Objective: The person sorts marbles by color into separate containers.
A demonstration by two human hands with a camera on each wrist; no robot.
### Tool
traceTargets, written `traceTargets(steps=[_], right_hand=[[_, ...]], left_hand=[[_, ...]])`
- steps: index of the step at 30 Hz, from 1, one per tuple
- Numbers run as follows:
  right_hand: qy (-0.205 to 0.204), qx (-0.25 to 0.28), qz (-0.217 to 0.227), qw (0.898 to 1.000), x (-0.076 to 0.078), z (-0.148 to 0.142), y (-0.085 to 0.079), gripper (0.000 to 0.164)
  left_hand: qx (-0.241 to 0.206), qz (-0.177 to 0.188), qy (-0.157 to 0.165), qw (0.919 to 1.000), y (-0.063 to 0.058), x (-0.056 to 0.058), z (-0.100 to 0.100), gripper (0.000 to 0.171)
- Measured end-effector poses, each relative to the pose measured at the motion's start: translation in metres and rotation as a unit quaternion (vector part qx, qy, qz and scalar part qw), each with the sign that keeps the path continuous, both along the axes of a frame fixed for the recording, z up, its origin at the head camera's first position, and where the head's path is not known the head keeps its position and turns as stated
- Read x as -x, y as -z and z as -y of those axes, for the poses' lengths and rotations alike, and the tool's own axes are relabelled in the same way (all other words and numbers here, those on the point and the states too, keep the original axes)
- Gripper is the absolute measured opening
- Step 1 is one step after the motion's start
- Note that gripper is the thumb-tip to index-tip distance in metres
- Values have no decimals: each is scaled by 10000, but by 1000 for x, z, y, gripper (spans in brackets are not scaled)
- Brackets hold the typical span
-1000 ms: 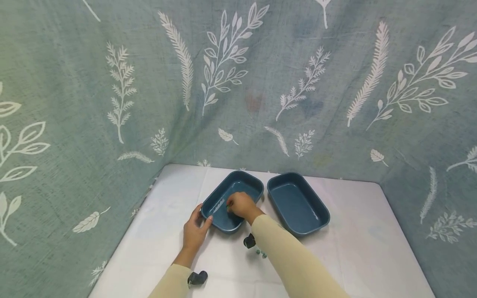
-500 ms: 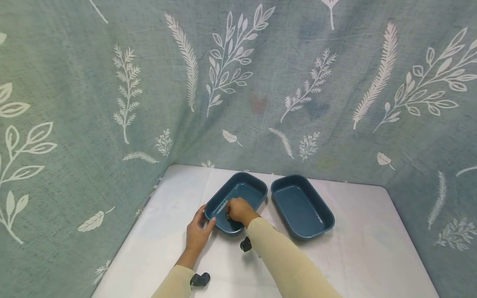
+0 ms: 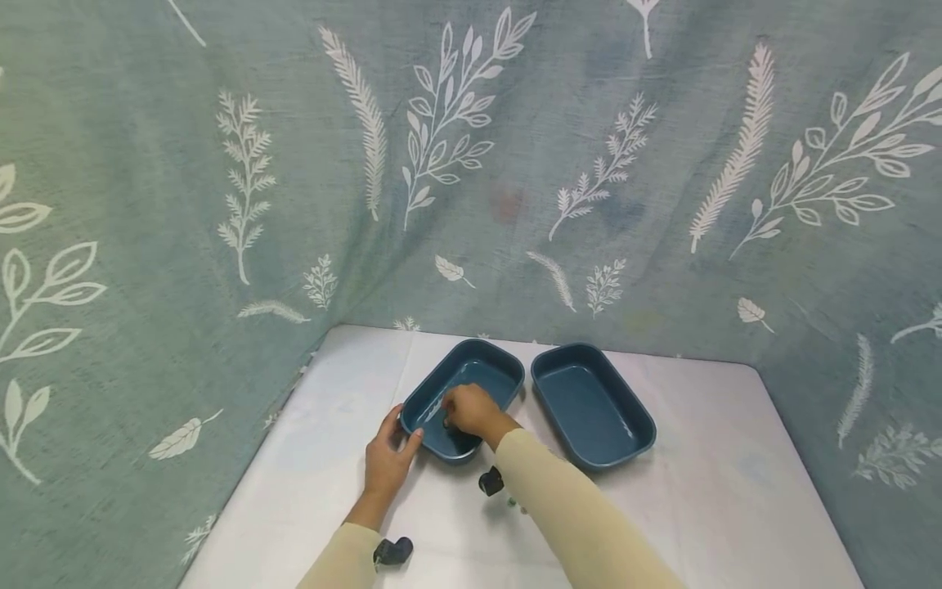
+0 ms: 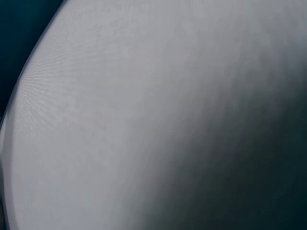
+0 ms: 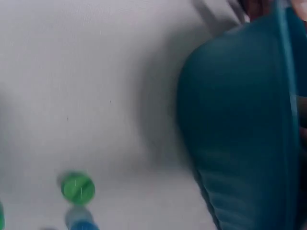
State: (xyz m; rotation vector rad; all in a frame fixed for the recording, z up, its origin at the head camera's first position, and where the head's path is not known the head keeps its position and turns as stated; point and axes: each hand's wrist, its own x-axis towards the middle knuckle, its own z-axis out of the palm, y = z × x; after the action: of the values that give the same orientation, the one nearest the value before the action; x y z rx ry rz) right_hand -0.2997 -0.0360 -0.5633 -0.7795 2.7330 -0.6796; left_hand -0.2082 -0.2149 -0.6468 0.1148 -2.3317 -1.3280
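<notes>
In the head view two dark blue rectangular trays stand on a white-covered table. My left hand (image 3: 386,458) grips the near left corner of the left tray (image 3: 503,353), thumb and fingers spread around its rim. Inside that tray, low over its floor, my right hand (image 3: 473,409) has its fingers drawn together. A tiny dark green piece (image 3: 445,423) shows at those fingertips, mostly hidden by them. From the right wrist, the tray's outer wall (image 5: 235,105) fills the right side, and bits of fingers show at the edge.
The right tray (image 3: 589,405) sits beside the left one. Small round pieces lie on the cloth by the right forearm, among them a green one (image 5: 78,188) and a blue one (image 5: 84,225). A patterned curtain (image 3: 500,204) encloses the table's back and sides.
My right hand stays in the left tray, its fingertips dipping slightly lower and the green piece now less visible. The left hand keeps its hold. The head view sways slightly.
</notes>
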Motion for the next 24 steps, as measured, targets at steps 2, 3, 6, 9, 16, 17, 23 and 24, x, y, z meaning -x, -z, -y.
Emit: traceTargets(steps=[2, 3, 6, 9, 16, 17, 23, 24], right_hand=[[-16, 233, 38, 9997, -1, -5, -6, 27], [-24, 340, 29, 9994, -1, -9, -9, 27], [-36, 761, 87, 9971, -4, -22, -16, 28], [30, 1196, 122, 9927, -9, -39, -20, 28], [529, 1976, 307, 9784, -29, -81, -20, 26], [623, 2044, 319, 9764, -32, -87, -18, 26], [1124, 2588, 411, 9585, -51, -119, -2, 20], [1185, 2679, 455, 9551, -55, -124, 1, 19]], left_hand=[[6, -36, -36, 10000, 2, 1, 1, 61], [-4, -60, -41, 10000, 1, 1, 1, 60], [-6, -102, -69, 9999, 2, 2, 1, 59], [38, -120, -44, 9999, 3, 2, -1, 59], [68, -43, -71, 9999, 2, 1, -2, 60], [59, -32, -74, 10000, 1, 1, -2, 60], [-8, -38, -38, 10000, -1, 1, -1, 61], [-29, -40, -26, 10000, -1, 1, -1, 60]])
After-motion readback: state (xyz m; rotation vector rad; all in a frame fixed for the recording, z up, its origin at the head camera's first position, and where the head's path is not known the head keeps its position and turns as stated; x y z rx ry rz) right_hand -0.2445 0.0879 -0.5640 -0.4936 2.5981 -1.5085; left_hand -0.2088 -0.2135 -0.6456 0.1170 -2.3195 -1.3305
